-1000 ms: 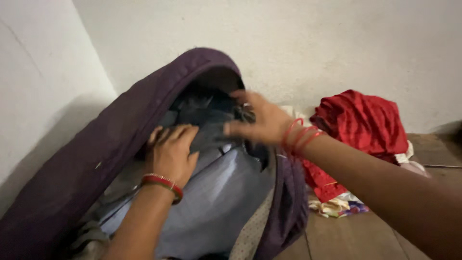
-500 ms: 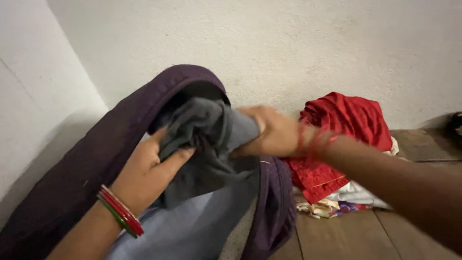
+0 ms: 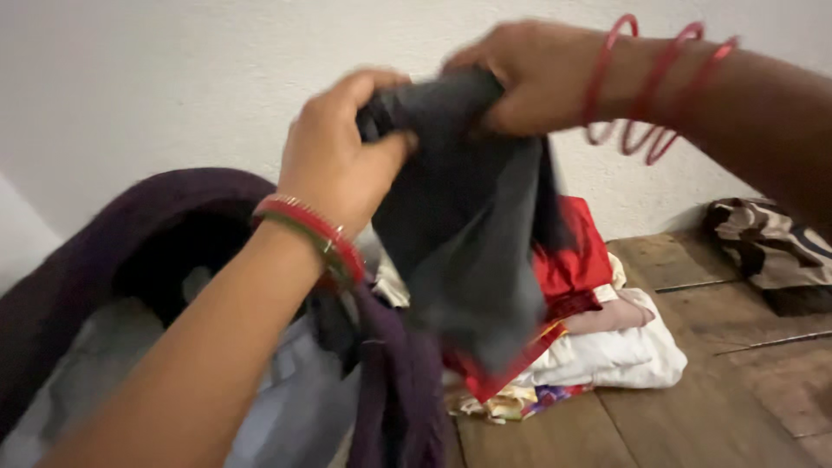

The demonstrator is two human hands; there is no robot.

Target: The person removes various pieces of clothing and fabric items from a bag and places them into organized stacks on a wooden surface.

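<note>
Both my hands hold a dark grey garment (image 3: 468, 234) up in the air, above a purple soft bag (image 3: 173, 225). My left hand (image 3: 338, 152), with red and green bangles at the wrist, grips the cloth's upper left corner. Gripping the upper right corner is my right hand (image 3: 529, 78), which wears thin red bangles. The garment hangs down between them and hides part of a clothes pile behind it. The bag stands open at the lower left, with pale blue lining or cloth (image 3: 286, 407) showing inside.
A pile of clothes lies on the wooden floor (image 3: 693, 425) by the wall: red cloth (image 3: 576, 260) on top, white and patterned cloth (image 3: 624, 351) beneath. A striped brown and white bundle (image 3: 767, 238) sits at the far right. A white wall (image 3: 173, 78) stands behind.
Both hands have pulled the grey garment out of the bag and lifted it high. The camera has swung to the right, so more floor and the striped bundle show.
</note>
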